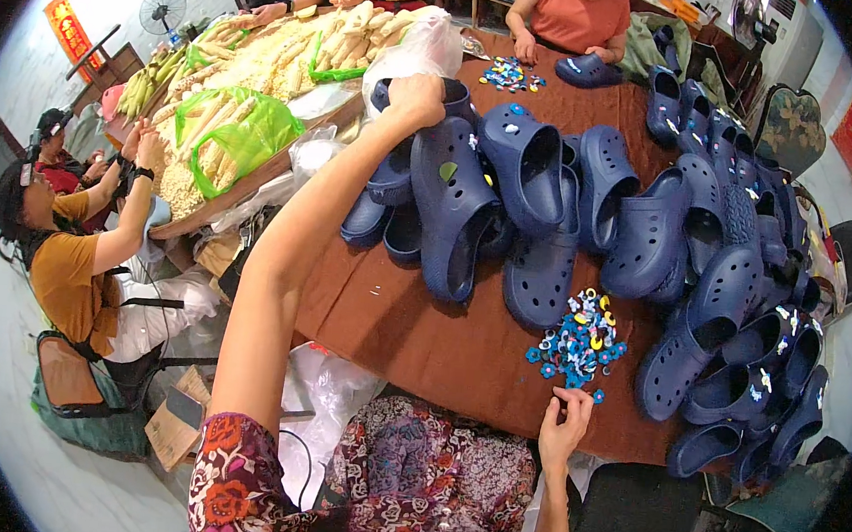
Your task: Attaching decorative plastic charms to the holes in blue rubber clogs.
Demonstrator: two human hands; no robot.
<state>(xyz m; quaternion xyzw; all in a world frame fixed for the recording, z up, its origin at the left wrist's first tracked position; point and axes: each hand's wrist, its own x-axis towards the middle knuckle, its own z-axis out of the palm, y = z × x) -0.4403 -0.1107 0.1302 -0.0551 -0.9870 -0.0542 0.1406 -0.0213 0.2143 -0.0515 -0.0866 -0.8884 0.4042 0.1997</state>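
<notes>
My left arm stretches to the far left of a heap of navy clogs (451, 208). My left hand (414, 102) is closed on a navy clog (454, 95) at the back of the heap, its fingertips mostly hidden. My right hand (568, 424) rests at the table's near edge, fingers loosely bent and apart, with nothing visible in them. Just beyond its fingertips lies a pile of small shoe charms (585, 341) in blue, white, yellow and black, some shaped like flowers. One clog in the heap bears a green and a yellow charm.
A brown cloth (382, 313) covers the table. More clogs (730, 350), some with white charms, crowd the right side. Opposite, a person in orange (576, 18) sits by another charm pile (510, 74). To the left, people work at a table of corn cobs (348, 45) and loose kernels.
</notes>
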